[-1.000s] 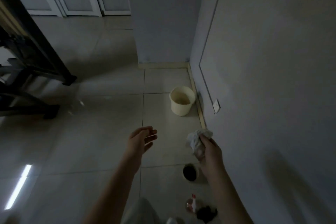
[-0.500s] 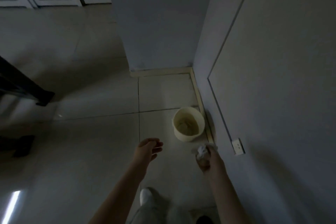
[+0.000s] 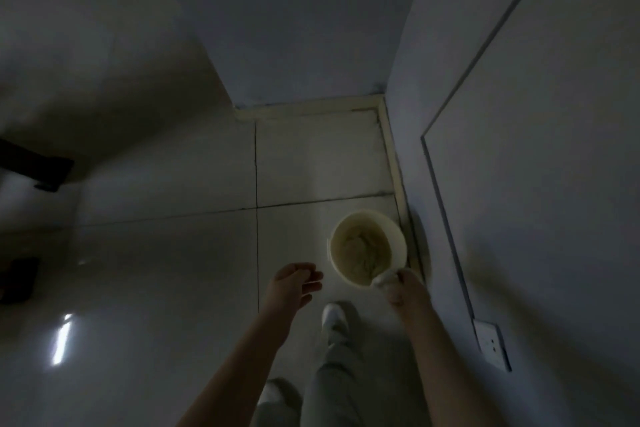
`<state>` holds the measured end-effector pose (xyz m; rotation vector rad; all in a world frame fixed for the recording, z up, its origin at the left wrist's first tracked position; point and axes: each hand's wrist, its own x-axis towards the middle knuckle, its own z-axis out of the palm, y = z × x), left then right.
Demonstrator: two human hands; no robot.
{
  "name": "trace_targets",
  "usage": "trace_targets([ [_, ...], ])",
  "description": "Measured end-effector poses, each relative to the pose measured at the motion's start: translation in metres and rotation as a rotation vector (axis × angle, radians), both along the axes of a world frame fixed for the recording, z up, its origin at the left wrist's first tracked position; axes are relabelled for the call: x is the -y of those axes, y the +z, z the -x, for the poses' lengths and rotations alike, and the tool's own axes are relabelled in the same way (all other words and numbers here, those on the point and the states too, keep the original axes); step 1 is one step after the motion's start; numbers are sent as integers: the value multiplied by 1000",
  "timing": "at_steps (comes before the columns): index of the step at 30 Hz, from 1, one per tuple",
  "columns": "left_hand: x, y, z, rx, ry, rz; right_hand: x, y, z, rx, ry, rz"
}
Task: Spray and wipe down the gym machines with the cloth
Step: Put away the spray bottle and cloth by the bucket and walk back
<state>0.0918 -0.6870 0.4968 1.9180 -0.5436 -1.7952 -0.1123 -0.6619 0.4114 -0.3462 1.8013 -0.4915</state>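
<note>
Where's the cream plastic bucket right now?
Head view, right of centre: the cream plastic bucket stands on the floor by the right wall, just beyond the right hand.

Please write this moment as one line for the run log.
right hand: grips cloth by bucket's near rim | left hand: holds nothing, fingers loosely curled | bucket: on floor beside wall

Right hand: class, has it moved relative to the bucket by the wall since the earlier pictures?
Yes. The right hand, gripping the cloth, has moved forward to the bucket, reaching its near rim and closing the earlier gap.
</note>
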Motion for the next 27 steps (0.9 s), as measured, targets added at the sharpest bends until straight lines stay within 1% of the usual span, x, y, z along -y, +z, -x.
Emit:
trace_targets([
  [2,9,-6,2,17,14,-28,6,-15,13,156,-125,5],
  [4,16,-10,1,31,27,-36,18,-7,14,267,-302,-9],
  [6,25,-10,-3,40,41,-35,32,-6,16,294,-424,-58],
  [9,38,-7,-8,58,63,-49,46,7,14,267,-484,-68],
  [16,60,22,-22,15,113,1,74,52,-9,317,-552,-27],
  [20,61,45,-48,-14,221,62,92,83,-46,316,-445,16],
  [24,49,71,-94,-68,413,105,109,126,-104,339,-272,113],
  [27,39,93,-144,-96,572,159,125,158,-165,363,-100,190],
])
